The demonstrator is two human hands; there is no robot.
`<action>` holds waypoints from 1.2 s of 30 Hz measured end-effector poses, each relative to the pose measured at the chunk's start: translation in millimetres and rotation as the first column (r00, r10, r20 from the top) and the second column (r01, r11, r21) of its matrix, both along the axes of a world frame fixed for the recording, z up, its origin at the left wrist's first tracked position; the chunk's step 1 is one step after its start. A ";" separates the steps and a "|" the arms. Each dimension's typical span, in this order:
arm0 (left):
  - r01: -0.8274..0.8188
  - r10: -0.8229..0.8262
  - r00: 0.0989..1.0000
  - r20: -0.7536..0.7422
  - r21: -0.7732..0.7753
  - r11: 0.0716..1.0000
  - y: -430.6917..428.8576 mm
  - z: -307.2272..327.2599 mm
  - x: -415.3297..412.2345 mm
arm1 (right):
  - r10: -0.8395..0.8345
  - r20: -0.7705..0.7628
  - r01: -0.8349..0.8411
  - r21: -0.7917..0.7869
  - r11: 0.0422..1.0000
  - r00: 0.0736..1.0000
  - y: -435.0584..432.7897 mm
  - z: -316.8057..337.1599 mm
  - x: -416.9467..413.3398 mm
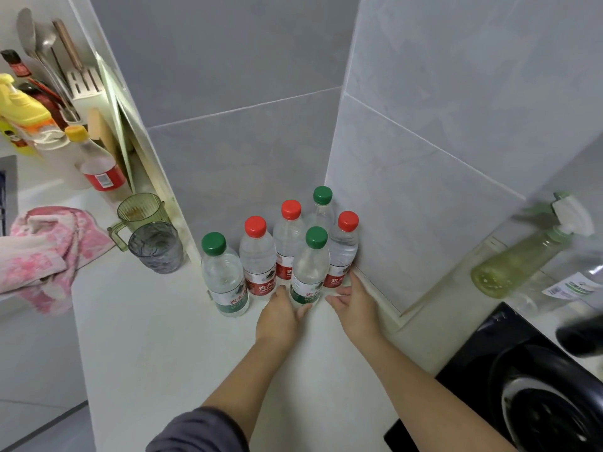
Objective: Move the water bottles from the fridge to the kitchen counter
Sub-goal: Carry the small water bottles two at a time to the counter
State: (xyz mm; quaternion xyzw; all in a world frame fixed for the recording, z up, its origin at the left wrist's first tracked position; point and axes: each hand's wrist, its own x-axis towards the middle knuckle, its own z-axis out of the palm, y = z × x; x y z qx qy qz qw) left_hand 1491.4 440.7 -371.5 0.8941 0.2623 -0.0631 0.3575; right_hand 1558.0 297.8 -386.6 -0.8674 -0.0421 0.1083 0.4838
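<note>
Grey tiled walls [248, 60], white counter [156, 337] corner.

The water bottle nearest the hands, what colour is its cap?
Its cap is green, on the front water bottle; the head view shows it best.

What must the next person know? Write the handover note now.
Left hand grips the base of the front bottle, the one with a green cap. Right hand is open beside it, fingers straight.
Six water bottles stand upright in the counter corner: three have green caps and three have red.
Done: those six are on the counter.
Left: release the front bottle. The fridge is out of view, so check it for more.
</note>
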 end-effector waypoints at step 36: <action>-0.148 0.103 0.988 0.111 0.558 0.817 -3.0 34.2 -235.5 | 0.502 0.234 -0.318 -0.540 0.779 0.833 -34.6 41.6 -152.2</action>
